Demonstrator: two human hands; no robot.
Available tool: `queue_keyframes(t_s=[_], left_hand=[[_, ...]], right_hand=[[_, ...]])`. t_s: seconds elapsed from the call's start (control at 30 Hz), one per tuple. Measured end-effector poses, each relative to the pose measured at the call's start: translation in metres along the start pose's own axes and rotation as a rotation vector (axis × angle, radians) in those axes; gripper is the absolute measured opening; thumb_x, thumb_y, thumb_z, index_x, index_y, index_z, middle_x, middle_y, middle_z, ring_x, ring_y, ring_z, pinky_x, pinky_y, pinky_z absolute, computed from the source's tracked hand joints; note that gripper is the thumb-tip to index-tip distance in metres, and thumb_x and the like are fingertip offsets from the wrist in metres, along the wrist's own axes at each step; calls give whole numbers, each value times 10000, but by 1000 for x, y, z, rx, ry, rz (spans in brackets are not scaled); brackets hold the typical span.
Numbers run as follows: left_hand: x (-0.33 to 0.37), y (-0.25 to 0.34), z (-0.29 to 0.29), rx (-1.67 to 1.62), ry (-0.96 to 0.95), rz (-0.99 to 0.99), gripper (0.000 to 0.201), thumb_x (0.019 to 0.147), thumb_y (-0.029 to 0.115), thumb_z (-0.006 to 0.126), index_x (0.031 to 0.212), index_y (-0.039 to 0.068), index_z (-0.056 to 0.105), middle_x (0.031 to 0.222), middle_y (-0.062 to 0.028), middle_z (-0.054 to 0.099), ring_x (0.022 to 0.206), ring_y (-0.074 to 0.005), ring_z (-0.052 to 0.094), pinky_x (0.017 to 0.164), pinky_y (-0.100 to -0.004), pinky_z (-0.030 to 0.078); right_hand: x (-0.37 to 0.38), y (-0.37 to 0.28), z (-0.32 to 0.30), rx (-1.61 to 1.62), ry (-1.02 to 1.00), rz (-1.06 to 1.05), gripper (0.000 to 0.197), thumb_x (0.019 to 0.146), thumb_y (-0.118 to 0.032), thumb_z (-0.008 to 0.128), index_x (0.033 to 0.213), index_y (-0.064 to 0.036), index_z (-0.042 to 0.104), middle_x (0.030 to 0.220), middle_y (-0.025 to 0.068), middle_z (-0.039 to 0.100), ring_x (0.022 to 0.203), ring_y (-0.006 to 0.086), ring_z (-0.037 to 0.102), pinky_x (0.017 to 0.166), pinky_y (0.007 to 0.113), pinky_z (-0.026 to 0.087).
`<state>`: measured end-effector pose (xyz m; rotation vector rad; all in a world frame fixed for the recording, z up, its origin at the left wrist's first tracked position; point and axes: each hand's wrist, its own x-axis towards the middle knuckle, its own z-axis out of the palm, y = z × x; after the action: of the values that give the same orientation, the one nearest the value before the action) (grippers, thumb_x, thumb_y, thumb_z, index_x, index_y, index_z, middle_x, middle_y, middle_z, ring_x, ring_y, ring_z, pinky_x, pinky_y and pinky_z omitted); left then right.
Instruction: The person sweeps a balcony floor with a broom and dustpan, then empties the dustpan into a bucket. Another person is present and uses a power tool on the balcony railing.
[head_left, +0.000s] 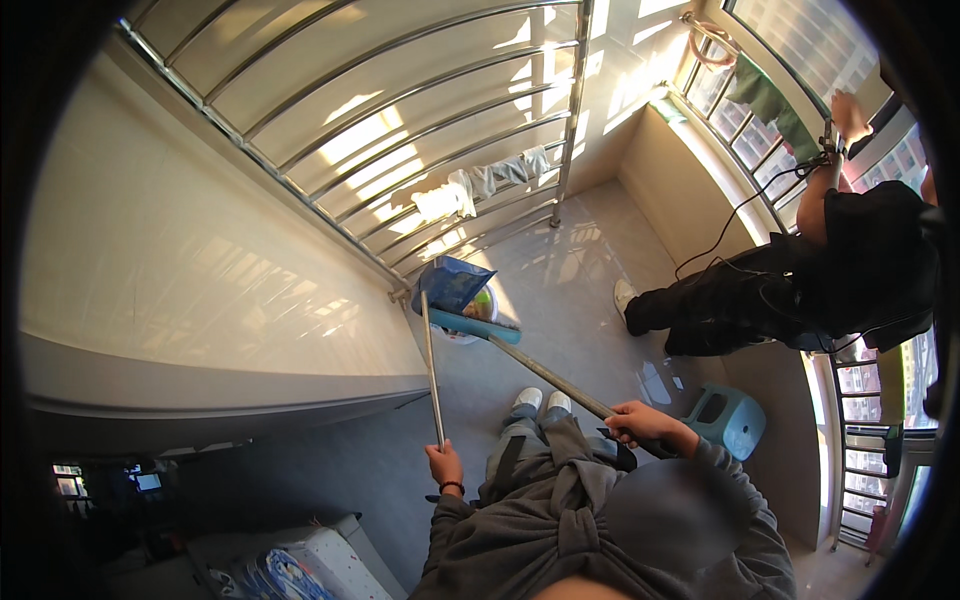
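Observation:
My left hand (445, 466) is closed around the long thin handle (432, 375) of a blue dustpan (452, 284). The dustpan is raised and tilted beside the metal railing. My right hand (638, 422) grips the pole of a broom (550, 375), whose teal head (470, 326) lies just below the dustpan. Partly hidden under the two is a round container (483, 303) with colourful contents that I cannot make out. Whether the broom head touches the container or the dustpan I cannot tell.
A metal railing (375, 92) runs along the left, with light cloths (475, 188) over its bars. At right, another person (850, 260) in dark clothes reaches toward the window. A blue stool (727, 420) stands to my right. A dark cable (735, 210) hangs near that person.

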<state>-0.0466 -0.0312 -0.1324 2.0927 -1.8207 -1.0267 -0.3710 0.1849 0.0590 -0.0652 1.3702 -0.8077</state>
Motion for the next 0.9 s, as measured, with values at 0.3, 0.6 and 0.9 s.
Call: queue_keyframes(t_s=[0.3, 0.6, 0.9], left_hand=[[-1, -5, -15, 1, 47, -12, 289, 836, 324, 541, 870, 64, 417, 766, -133, 569, 720, -353, 549, 617, -433, 413], [-2, 6, -23, 50, 37, -32, 279, 833, 308, 555, 851, 61, 427, 736, -108, 549, 690, -315, 544, 618, -406, 415], [-6, 11, -19, 48, 18, 23, 273, 829, 304, 555, 846, 66, 424, 741, -126, 567, 701, -339, 554, 616, -429, 416]], right_hand=[[4, 13, -5, 91, 14, 25, 134, 859, -153, 511, 795, -36, 496, 660, -1, 480, 516, 54, 439, 422, 204, 377], [-5, 11, 0, 82, 6, -3, 128, 855, -148, 519, 822, -25, 509, 655, 3, 484, 514, 64, 445, 423, 209, 382], [-15, -7, 4, 60, 42, -17, 134, 848, -147, 527, 833, -14, 511, 650, 13, 493, 522, 75, 463, 430, 222, 398]])
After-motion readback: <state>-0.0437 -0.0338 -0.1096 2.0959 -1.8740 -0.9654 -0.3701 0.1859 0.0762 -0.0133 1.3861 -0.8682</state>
